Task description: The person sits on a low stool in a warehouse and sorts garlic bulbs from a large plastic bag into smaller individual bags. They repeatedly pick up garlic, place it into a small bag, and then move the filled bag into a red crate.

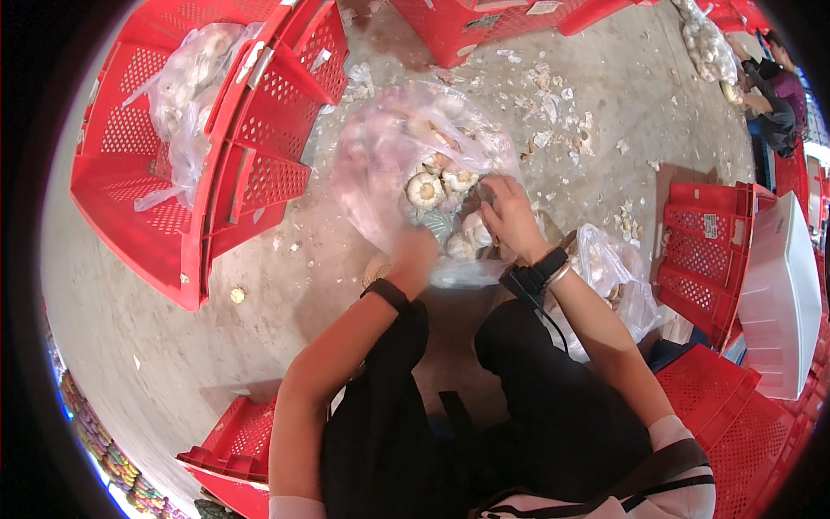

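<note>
A large clear plastic bag full of garlic lies on the floor in front of my knees, its mouth toward me. Inside the mouth, whole garlic bulbs show, with a crumpled grey-green piece of netting or film among them. My right hand reaches in at the right side of the mouth, fingers bent and apart beside the bulbs; nothing shows gripped in it. At the near left edge of the opening is my left hand, smeared by motion, its fingers not readable.
Red crates stand around: a tall one at left holding bagged garlic, others at right by a white box. A second garlic bag lies by my right knee. Garlic skins litter the floor. Another person sits far right.
</note>
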A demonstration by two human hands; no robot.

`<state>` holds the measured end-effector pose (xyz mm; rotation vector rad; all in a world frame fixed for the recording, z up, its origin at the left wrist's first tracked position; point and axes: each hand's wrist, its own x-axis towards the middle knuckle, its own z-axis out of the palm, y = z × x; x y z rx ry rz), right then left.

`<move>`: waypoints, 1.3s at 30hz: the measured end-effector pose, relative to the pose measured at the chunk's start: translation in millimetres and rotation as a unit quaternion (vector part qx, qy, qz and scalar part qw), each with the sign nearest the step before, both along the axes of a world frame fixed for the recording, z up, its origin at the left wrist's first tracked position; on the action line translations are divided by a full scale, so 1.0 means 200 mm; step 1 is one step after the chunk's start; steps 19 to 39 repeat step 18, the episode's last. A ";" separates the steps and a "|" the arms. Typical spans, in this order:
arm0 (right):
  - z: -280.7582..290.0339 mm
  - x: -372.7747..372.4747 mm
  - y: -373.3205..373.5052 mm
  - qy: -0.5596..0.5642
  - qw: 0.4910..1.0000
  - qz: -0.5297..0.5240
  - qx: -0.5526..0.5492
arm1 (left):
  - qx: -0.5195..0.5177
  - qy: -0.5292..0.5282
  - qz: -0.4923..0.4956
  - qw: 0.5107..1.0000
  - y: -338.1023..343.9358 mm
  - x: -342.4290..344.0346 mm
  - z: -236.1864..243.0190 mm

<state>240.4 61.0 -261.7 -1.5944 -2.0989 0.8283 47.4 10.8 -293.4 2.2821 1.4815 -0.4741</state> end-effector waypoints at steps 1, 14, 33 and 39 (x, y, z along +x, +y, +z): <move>0.00 -0.02 0.02 0.020 1.000 -0.004 -0.004 | -0.008 -0.005 0.002 1.000 -0.01 -0.01 -0.02; 0.02 -0.10 0.17 0.052 0.996 0.031 -0.063 | -0.357 -0.670 0.278 0.588 0.07 -0.08 0.30; 0.08 -0.05 0.05 0.495 0.773 -0.156 -0.366 | -0.485 -0.679 0.346 0.429 0.07 -0.08 0.37; 0.08 -0.05 0.05 0.495 0.773 -0.156 -0.366 | -0.485 -0.679 0.346 0.429 0.07 -0.08 0.37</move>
